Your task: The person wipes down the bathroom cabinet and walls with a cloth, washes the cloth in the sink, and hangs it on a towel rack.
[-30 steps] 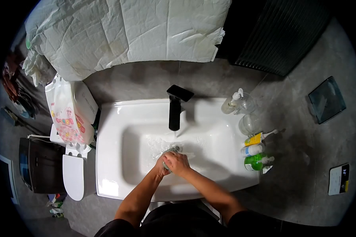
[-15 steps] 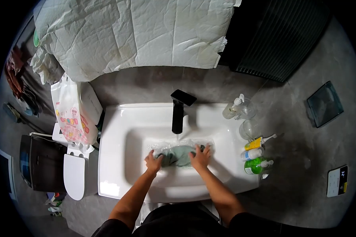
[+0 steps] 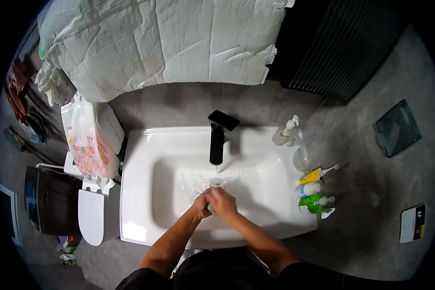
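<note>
In the white sink (image 3: pixel 270 193), my left hand (image 3: pixel 202 205) and my right hand (image 3: pixel 222 200) are pressed together, one against the other. A grey-green cloth (image 3: pixel 210 209) is bunched up between them, and only a small part of it shows below my fingers. The rest is hidden by the hands. Just above them is the black faucet (image 3: pixel 217 145), from which a thin stream of water (image 3: pixel 217 169) runs down. Water splashes over the basin floor around my fingertips. My right hand looks slightly blurred.
Along the sink's right edge stand a clear pump bottle (image 3: pixel 280 135), a glass (image 3: pixel 302 158), a yellow tube (image 3: pixel 309 176), a white bottle (image 3: pixel 309 188) and a green pump bottle (image 3: pixel 311 203). To the left are a printed plastic bag (image 3: pixel 88 145) and a toilet (image 3: pixel 92 217).
The cloth was spread wide under the faucet with my hands apart at its two ends. Now both hands have come together nearer the front, with the cloth gathered into a small bundle.
</note>
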{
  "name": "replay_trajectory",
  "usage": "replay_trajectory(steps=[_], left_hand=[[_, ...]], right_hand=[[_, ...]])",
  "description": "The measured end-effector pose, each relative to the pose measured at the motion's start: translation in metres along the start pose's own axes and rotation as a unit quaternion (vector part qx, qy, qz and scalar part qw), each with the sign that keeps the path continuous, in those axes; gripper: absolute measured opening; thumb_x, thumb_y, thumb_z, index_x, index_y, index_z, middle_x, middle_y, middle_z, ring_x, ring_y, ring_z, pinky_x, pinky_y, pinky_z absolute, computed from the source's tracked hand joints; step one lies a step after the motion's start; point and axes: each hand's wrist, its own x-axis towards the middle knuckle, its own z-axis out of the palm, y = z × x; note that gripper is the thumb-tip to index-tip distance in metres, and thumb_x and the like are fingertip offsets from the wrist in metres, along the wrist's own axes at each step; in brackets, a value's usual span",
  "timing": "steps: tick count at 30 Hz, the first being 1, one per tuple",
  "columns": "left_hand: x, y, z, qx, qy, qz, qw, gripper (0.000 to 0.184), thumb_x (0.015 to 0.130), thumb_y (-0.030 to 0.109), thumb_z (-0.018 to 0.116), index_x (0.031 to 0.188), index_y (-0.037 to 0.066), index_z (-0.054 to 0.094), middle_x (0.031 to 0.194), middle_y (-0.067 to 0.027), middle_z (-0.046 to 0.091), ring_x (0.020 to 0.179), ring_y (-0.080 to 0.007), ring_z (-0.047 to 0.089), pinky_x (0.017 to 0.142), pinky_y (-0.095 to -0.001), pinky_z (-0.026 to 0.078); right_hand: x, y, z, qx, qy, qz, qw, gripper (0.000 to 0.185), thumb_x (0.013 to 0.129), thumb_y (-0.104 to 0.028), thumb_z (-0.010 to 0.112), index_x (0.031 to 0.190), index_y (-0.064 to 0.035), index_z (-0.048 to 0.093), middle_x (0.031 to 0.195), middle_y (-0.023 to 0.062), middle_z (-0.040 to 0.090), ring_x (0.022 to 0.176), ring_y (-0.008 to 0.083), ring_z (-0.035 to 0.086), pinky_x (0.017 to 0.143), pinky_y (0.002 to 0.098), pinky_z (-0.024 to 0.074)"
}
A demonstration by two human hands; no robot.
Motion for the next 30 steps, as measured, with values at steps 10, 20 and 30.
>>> replay_trajectory(steps=[10, 20, 30], left_hand=[[-0.060, 0.046, 0.116, 0.081, -0.084, 0.083, 0.990, 0.039, 0.098, 0.041, 0.053, 0.130, 0.018, 0.054, 0.121, -0.0001, 0.060, 0.112, -0.0154, 0.058, 0.097, -0.0344, 0.048], [-0.057, 0.067, 0.109, 0.077, -0.095, 0.062, 0.991, 0.028, 0.096, 0.029, 0.061, 0.120, 0.017, 0.053, 0.116, 0.0007, 0.061, 0.104, -0.0140, 0.059, 0.083, -0.0306, 0.049], [-0.049, 0.046, 0.081, 0.094, -0.014, 0.089, 0.991, 0.029, 0.098, 0.021, 0.059, 0.124, 0.009, 0.053, 0.116, -0.0070, 0.063, 0.103, -0.0221, 0.063, 0.089, -0.0374, 0.052]], right_hand=[[0.070, -0.047, -0.135, -0.015, 0.067, -0.100, 0.993, 0.088, 0.084, -0.011, 0.069, 0.155, -0.0147, 0.018, 0.123, 0.0193, 0.058, 0.097, 0.0376, 0.061, 0.081, 0.0454, 0.0503], [0.089, -0.050, -0.162, -0.043, 0.005, -0.034, 0.999, 0.074, 0.084, -0.011, 0.065, 0.149, -0.0146, 0.029, 0.117, 0.0258, 0.060, 0.101, 0.0439, 0.060, 0.084, 0.0489, 0.0496], [0.047, 0.035, -0.108, 0.123, -0.293, 0.041, 0.947, 0.065, 0.088, -0.050, 0.067, 0.137, -0.0107, 0.052, 0.150, 0.0203, 0.032, 0.143, 0.0368, 0.024, 0.115, 0.0454, 0.0248]])
